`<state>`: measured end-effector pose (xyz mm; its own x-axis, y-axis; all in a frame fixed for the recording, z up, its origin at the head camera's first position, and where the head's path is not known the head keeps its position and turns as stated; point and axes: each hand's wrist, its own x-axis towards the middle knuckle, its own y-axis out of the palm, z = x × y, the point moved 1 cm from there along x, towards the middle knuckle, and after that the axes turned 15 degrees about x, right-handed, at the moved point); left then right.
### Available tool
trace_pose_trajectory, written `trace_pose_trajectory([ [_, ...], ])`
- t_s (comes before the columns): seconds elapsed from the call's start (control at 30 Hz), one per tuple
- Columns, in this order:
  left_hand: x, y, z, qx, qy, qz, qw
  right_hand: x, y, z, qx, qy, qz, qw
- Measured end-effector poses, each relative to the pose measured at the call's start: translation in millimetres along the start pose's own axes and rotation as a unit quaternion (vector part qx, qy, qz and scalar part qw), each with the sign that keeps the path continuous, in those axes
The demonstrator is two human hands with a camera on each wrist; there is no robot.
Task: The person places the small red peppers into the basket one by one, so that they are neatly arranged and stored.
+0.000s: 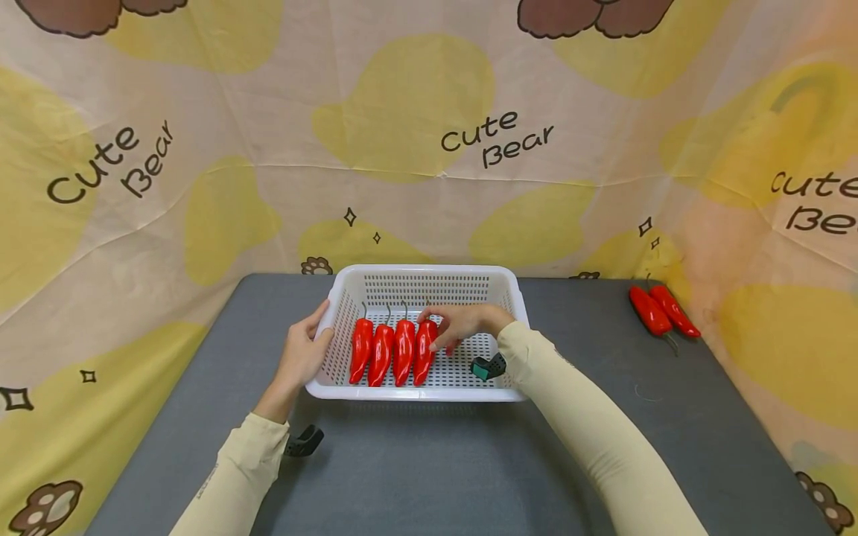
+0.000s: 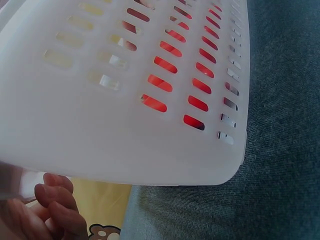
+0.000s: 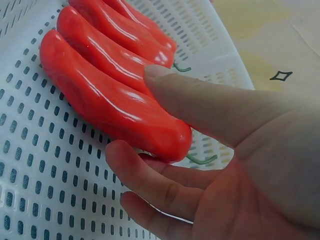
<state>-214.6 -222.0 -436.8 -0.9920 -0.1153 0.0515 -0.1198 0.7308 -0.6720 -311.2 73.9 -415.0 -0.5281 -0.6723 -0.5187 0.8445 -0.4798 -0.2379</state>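
A white perforated plastic basket (image 1: 422,394) stands on the grey table, with several glossy red chili peppers (image 1: 380,356) side by side in its left half. My left hand (image 1: 304,353) grips the basket's left rim; in the left wrist view its fingers (image 2: 62,205) curl beside the wall. Inside the basket, my right hand (image 1: 462,324) holds the rightmost red chili pepper (image 3: 115,110) near its stem end. The thumb (image 3: 190,100) lies over one side of it and the fingers (image 3: 150,175) along the other. Green stems point toward the far wall.
Two more red chili peppers (image 1: 660,313) lie at the table's far right. A printed cloth (image 1: 415,112) hangs behind and beside the grey table (image 1: 415,469). Dark wrist-worn devices (image 1: 304,441) sit below both wrists.
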Motion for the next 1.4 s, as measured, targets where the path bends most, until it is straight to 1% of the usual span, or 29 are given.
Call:
trace_pose_trajectory([
  [0.27,-1.5,-1.0,-1.3,-0.006,-0.001,0.003,1.0000,0.3,-0.1,-1.1,-0.005,0.001,0.005,1.0000],
  [0.57,-1.3,-1.0,-0.6,-0.001,0.000,0.005,1.0000,0.0,0.2,-0.7,-0.016,0.004,0.002,0.9999],
  [0.77,-0.6,0.1,0.1,0.002,0.000,0.005,1.0000,0.4,0.2,-1.4,-0.013,0.003,0.003,0.9999],
  [1.0,-0.6,0.1,-0.2,0.006,0.013,-0.007,0.9999,-0.7,1.2,-0.9,-0.010,0.005,0.007,0.9999],
  [1.4,0.1,0.9,0.6,0.010,0.014,-0.013,0.9998,-0.9,-2.7,-1.1,0.002,0.016,0.013,0.9998],
])
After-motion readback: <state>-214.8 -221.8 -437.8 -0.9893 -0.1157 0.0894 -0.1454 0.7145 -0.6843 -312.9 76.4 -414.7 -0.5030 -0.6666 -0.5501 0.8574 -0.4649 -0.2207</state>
